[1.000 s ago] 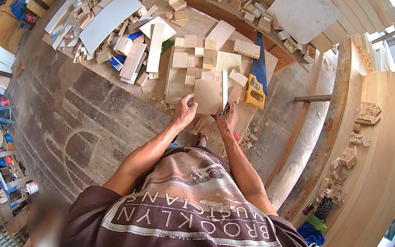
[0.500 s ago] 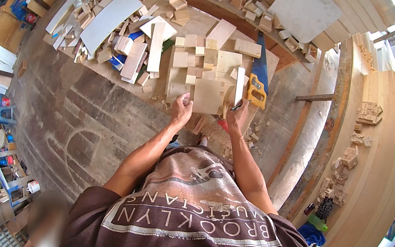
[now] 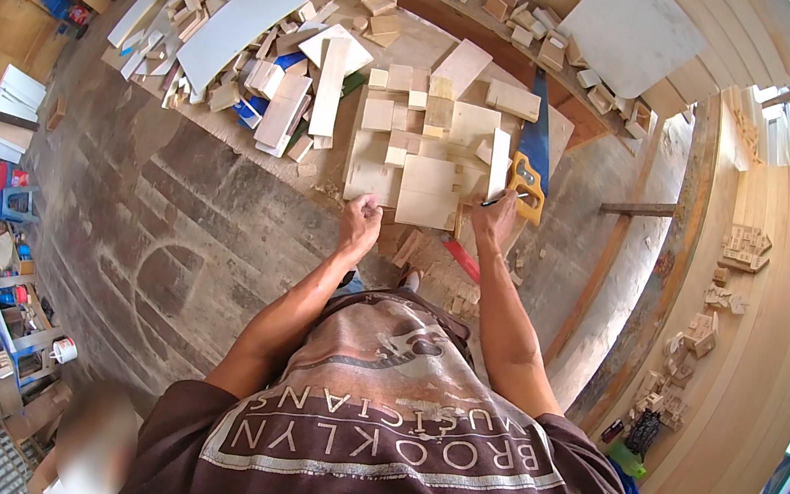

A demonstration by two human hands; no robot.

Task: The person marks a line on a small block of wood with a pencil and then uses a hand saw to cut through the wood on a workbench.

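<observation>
Right hand [image 3: 491, 222] grasps a white strip [image 3: 499, 161], long axis pointing straight ahead; left hand [image 3: 360, 225] curls, its hold unclear.

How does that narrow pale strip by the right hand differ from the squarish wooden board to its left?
The narrow pale strip is long and slim; the squarish wooden board is much broader. The strip looks nearly white, the board warmer tan. The strip's near end meets the right hand, while the board lies apart from that hand. Both have straight edges.
</observation>
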